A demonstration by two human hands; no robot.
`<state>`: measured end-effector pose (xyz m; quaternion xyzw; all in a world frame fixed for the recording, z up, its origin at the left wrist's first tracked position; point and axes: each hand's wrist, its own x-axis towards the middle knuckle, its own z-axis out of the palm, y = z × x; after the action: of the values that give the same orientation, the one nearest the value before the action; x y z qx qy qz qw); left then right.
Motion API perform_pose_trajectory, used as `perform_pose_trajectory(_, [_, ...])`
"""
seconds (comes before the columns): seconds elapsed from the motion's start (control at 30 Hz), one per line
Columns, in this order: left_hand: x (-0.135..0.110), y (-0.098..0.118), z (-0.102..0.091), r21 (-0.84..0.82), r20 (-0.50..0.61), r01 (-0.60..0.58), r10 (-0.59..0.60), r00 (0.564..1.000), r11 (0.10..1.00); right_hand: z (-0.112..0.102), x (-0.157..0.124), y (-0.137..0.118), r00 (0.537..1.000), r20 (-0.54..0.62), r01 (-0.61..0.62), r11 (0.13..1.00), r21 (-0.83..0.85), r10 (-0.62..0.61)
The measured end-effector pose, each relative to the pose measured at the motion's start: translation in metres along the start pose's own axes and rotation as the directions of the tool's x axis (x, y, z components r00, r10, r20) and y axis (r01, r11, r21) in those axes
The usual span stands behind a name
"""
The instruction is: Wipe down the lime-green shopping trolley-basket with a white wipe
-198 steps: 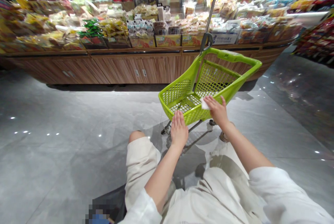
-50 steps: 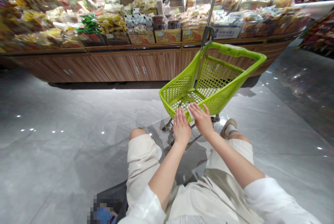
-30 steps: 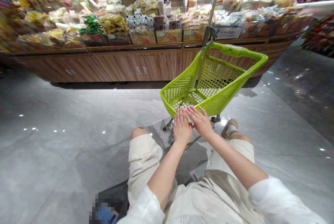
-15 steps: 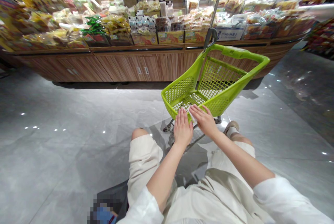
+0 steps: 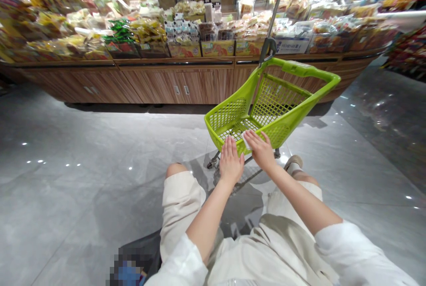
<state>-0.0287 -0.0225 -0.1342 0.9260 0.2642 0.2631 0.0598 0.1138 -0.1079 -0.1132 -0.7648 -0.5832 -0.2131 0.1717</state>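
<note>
A bright green shopping cart with a lattice basket stands before me, its near end toward my knees. My left hand lies flat against the near end of the basket, fingers straight and held together, with nothing visible in it. Just to its right, my right hand holds a small white tissue against the basket's near rim. Most of the tissue is hidden under the fingers. Inside, the basket shows its bare lattice floor.
Behind the cart runs a long wood-fronted display counter heaped with packaged foods. A grey pole rises at the cart's far left corner. Grey floor tiles surround it. A shoe of mine is right of the cart's wheels.
My right hand and the tissue have shifted slightly up and to the right along the rim, widening the gap between my hands. My left hand stays almost in place on the basket.
</note>
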Motion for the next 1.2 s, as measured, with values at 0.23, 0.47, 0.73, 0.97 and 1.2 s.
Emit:
perform_pose_trajectory(0.23, [0.007, -0.016, 0.003, 0.005, 0.004, -0.033, 0.033, 0.999, 0.999, -0.008, 0.011, 0.038, 0.999, 0.032, 0.028, 1.000, -0.006, -0.028])
perform_pose_trajectory(0.47, [0.006, -0.003, 0.007, -0.006, -0.004, -0.010, 0.010, 1.000, 1.000, 0.004, 0.007, 0.001, 0.995, -0.038, -0.088, 0.996, 0.015, 0.088])
perform_pose_trajectory(0.73, [0.003, -0.010, 0.003, 0.006, 0.008, -0.028, 0.028, 1.000, 1.000, -0.004, 0.005, 0.030, 0.999, 0.024, 0.026, 1.000, 0.007, -0.027])
perform_pose_trajectory(0.97, [0.002, -0.003, 0.003, 0.001, -0.001, -0.012, 0.012, 1.000, 1.000, 0.000, 0.001, 0.019, 0.983, -0.068, -0.174, 0.984, -0.022, 0.172])
perform_pose_trajectory(1.2, [0.002, -0.003, 0.002, 0.021, 0.034, -0.010, 0.009, 0.999, 1.000, -0.001, 0.003, 0.000, 0.994, 0.035, 0.100, 0.994, 0.040, -0.102])
